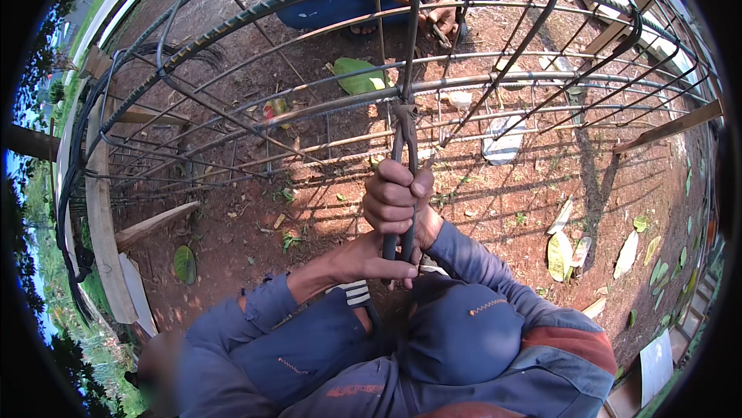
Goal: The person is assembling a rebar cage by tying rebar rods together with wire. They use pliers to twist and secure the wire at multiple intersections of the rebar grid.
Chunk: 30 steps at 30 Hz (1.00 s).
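Both my hands are closed round the long dark handles of a pair of pincers (399, 143). My right hand (393, 200) wraps the handles higher up, and my left hand (362, 257) holds them lower down, near their ends. The pincers' jaws meet a crossing in the rebar cage (332, 101), where an upright stirrup (413, 27) passes a lengthwise bar. Any wire in the jaws is too small to make out. Thick ribbed bars and thinner stirrups make up the cage, which spreads across the space in front of me.
Beyond the cage another person (328, 8) squats; that person's hand (443, 20) holds a small dark object. A bundle of black tie wire (69, 163) hangs at the left over a wooden post (100, 217). Wooden props (672, 126) and fallen leaves (559, 255) lie around the dirt ground.
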Motion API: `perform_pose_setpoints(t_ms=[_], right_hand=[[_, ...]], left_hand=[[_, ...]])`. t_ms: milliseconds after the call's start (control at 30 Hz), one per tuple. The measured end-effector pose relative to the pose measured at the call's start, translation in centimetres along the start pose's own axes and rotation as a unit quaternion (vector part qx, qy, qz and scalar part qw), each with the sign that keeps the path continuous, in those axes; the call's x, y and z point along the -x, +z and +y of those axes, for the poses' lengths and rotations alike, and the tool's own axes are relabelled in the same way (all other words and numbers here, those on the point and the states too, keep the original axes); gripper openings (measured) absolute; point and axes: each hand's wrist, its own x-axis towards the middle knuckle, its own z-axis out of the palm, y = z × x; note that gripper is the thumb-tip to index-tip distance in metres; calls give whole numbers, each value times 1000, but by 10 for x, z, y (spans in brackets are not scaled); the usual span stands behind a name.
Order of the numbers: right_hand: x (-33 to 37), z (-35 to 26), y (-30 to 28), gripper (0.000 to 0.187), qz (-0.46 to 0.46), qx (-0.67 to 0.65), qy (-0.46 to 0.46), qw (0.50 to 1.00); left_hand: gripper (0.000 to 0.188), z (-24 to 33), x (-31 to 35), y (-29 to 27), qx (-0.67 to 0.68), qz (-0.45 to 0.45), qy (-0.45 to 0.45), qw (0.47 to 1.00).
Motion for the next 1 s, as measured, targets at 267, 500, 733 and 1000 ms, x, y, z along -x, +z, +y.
perform_pose_setpoints(t_ms=[267, 500, 733, 1000], right_hand=[[21, -12, -17, 27, 67, 166, 7, 984], [18, 14, 67, 77, 568, 694, -3, 443], [8, 20, 54, 41, 592, 770, 61, 231], [20, 0, 76, 34, 398, 230, 10, 888]], left_hand=[[15, -56, -31, 16, -155, 319, 182, 917], [14, -61, -50, -5, -248, 305, 132, 910], [32, -77, -74, -1, -187, 289, 179, 922], [67, -26, -33, 10, -21, -96, 102, 990]])
